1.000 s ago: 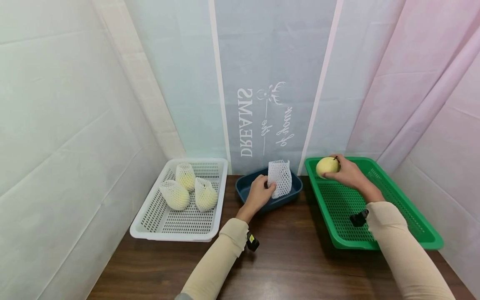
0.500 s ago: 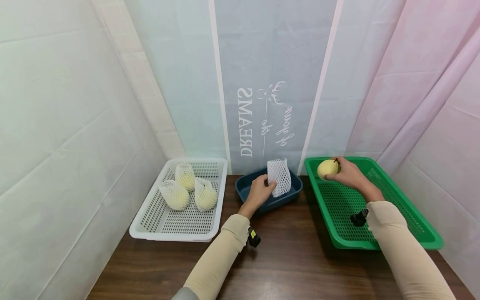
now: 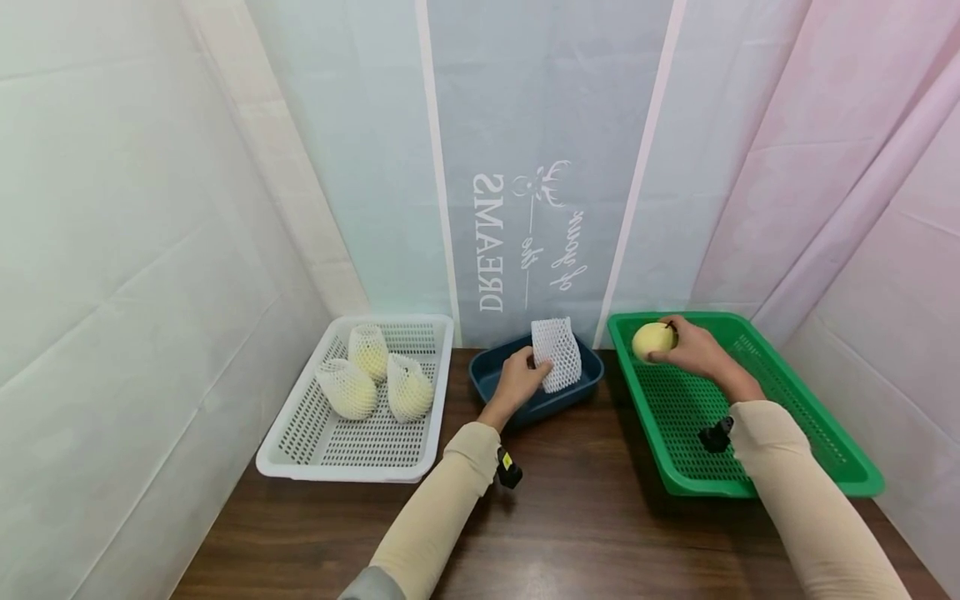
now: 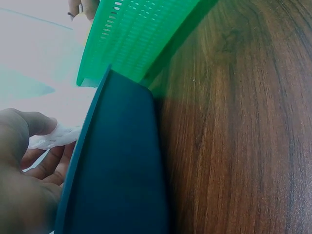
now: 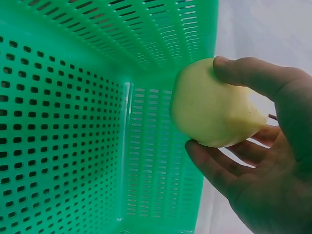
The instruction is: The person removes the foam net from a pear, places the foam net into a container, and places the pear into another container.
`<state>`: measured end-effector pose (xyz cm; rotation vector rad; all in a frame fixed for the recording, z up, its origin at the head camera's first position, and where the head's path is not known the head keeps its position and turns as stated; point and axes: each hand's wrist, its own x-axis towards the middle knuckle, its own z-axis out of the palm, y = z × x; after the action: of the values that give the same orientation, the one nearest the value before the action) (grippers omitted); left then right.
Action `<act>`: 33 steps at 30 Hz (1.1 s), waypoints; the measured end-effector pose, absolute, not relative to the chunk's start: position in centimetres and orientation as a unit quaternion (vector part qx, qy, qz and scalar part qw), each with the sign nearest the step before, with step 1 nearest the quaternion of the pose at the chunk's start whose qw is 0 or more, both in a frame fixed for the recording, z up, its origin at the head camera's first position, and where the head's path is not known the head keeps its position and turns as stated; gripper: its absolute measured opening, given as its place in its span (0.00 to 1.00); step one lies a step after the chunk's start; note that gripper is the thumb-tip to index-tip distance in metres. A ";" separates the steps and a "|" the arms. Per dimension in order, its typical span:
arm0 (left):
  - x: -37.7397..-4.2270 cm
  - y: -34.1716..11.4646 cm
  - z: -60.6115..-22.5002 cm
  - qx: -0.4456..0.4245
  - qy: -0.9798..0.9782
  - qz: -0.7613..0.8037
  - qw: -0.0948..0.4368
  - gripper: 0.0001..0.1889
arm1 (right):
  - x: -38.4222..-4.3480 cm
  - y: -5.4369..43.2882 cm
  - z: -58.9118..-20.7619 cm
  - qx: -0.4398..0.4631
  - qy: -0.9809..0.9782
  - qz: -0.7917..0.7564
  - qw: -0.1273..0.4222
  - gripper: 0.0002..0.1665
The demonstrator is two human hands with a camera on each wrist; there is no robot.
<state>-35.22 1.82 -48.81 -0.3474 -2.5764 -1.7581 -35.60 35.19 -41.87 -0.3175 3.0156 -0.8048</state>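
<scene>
Over the dark blue tray [image 3: 483, 367], my left hand [image 3: 517, 379] pinches a white foam net sleeve [image 3: 557, 354] between thumb and fingers. The sleeve stands up from the fingertips, and the left wrist view shows its edge in the pinch. My right hand [image 3: 697, 346] grips a pale yellow pear [image 3: 651, 342] above the back left corner of the green basket [image 3: 660, 450]. Thumb and fingers lie round opposite sides of the pear in the right wrist view, its stem [image 5: 272, 117] toward the palm.
On the left, a white basket [image 3: 431, 442] holds three pears in foam nets, one being a netted pear [image 3: 410, 392] at its right side. All containers stand on a dark wooden table [image 3: 570, 517]. A printed curtain [image 3: 555, 100] hangs right behind them.
Both hands stay almost in place. The foam net sleeve has shifted slightly left and up, and the pear has moved very little in the right hand.
</scene>
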 end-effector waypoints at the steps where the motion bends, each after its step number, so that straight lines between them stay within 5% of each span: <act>1: -35.3 1.8 -48.8 -0.109 -0.820 -0.563 0.000 0.14 | -35.6 35.2 -42.0 -0.101 0.961 -0.256 0.003 0.51; 18: -36.6 2.1 -49.2 -0.077 -0.824 -0.560 -0.027 0.15 | -36.5 34.5 -43.5 -0.114 0.962 -0.249 0.023 0.51; 33: -37.2 2.9 -49.7 -0.035 -0.823 -0.556 -0.107 0.11 | -36.9 34.7 -44.0 -0.120 0.963 -0.239 0.041 0.51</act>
<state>-37.19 2.87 -49.75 -0.1170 -2.7788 -1.8783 -36.89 34.72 -43.95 -0.3679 2.9469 -0.7325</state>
